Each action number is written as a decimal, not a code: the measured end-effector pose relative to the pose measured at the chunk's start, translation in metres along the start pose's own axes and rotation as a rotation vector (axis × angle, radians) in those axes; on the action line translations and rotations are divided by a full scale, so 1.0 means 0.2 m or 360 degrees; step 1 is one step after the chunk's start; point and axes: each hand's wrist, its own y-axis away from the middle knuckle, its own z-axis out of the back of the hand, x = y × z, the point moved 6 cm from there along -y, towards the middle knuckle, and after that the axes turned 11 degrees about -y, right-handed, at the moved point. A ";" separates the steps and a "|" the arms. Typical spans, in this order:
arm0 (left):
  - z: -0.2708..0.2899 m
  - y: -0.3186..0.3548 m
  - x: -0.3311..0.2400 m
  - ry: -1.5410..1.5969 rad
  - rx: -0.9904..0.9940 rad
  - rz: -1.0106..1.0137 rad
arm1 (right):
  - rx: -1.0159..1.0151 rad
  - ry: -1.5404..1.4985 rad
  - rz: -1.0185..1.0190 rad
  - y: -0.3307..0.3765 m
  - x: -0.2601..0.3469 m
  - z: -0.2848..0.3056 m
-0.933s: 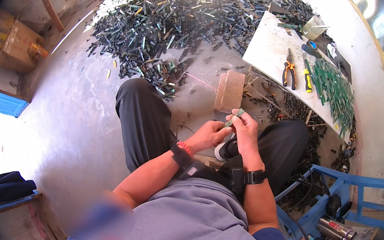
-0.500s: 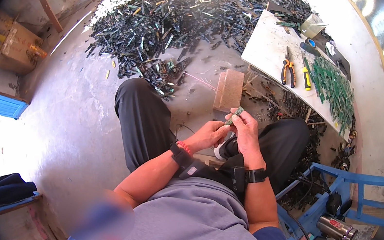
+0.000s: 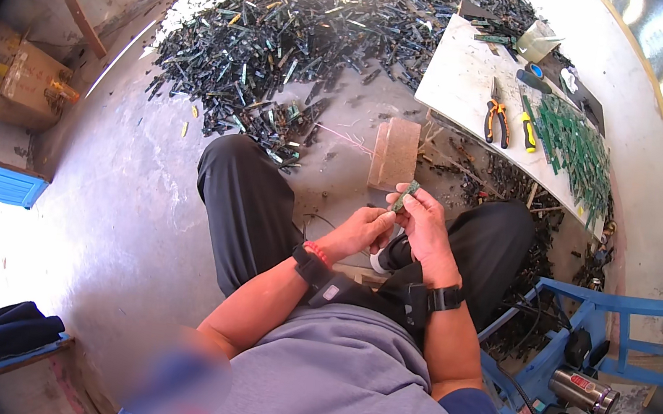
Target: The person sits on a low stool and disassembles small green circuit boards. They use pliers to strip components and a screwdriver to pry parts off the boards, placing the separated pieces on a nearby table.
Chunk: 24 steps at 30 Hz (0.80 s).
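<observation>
While the person sits low over the concrete floor (image 3: 120,203), both hands meet above the knees: the right hand (image 3: 422,224) has its fingers closed round a small green circuit-board strip (image 3: 403,196), held up at the fingertips, and the left hand (image 3: 362,232) is curled just beside it, fingertips touching or nearly touching its lower end. Judging by how things lie, the work looks far from finished: a broad heap of dark scrap boards (image 3: 323,28) covers the floor ahead, while only a modest row of green strips (image 3: 577,148) lies sorted on the white desk (image 3: 459,81), next to orange-handled pliers (image 3: 494,120). A brick (image 3: 394,152) stands just beyond the hands.
</observation>
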 end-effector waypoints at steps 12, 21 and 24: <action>0.00 0.01 -0.03 0.0029 0.0054 0.0018 | 0.0244 -0.0369 -0.0104 -0.01 0.01 -0.03; -0.01 0.02 -0.04 0.0121 0.0087 0.0075 | 0.0228 -0.0379 -0.0065 0.00 0.03 -0.05; -0.01 0.02 -0.03 0.0259 0.0128 0.0102 | 0.0197 -0.0373 -0.0015 -0.01 0.03 -0.02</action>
